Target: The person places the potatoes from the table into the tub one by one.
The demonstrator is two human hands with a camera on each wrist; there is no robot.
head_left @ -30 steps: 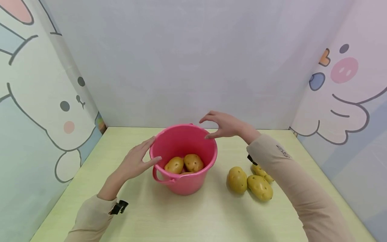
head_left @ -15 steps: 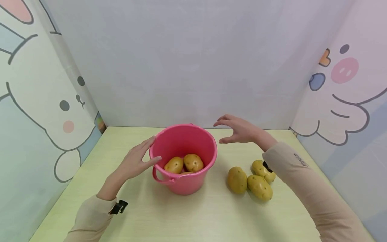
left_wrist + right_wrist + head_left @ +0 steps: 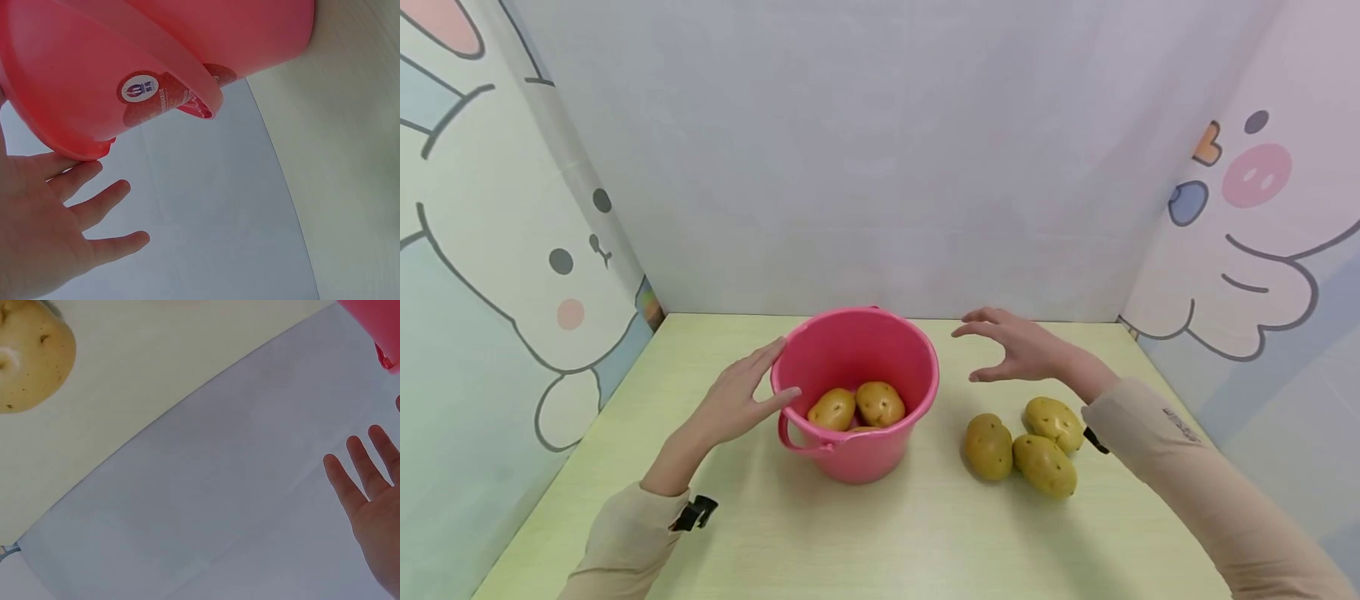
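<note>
Bucket: pink plastic bucket [image 3: 855, 396] sits upright mid-surface, open top, two potatoes in bucket [image 3: 857, 406] showing at the bottom, maybe a third under them, can't tell.
Left hand: left hand [image 3: 736, 400] is flat against the bucket's left wall, fingers straight & spread, thumb by the rim near the side handle [image 3: 795, 438]. Left wrist view confirms it: fingertips [image 3: 87, 169] touch under the rim, not curled round anything.
Right hand: right hand [image 3: 1022, 350] hovers above the surface to the right of the bucket, fingers loosely arched & apart, holding nothing, touching nothing.
Loose potatoes: three loose potatoes [image 3: 1024, 446] lie in a tight cluster just below & nearest the right hand, touching each other, well apart from the bucket.
Handling (my read): potatoes look firm, rounded, matte skin, so not slippery but prone to roll; best taken from above, fingers & thumb across the short middle. Bucket looks light & thin-walled, w/ a smooth wall, could slide if pushed; rim or handle is the firm hold.
Edges: pale green surface [image 3: 895, 533] is boxed in by a grey back wall [image 3: 880, 167] & cartoon side panels [image 3: 490, 275].
Open room: free strip betw. bucket & loose potatoes, plus wide front area toward the person; above the bucket mouth nothing blocks the way.
</note>
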